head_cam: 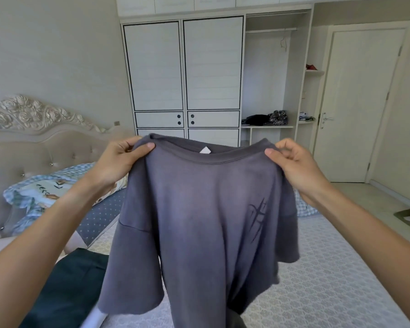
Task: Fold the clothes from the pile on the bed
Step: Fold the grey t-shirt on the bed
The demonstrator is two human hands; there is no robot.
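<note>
Both bare forearms reach forward and upward from the lower corners of the view, converging toward the T-shirt (199, 209); the left hand (118, 162) grips the shirt's left shoulder beside the collar, thumb lying flat across the near face of the cloth, the other fingers curled behind it; the right hand (296, 164) grips the right shoulder beside the collar, thumb pressed on the near side, fingers bent and bunched above the fabric edge; both wrists are roughly level with each other, one on each side of the collar, palms turned inward toward the shirt; the hands are well apart.
</note>
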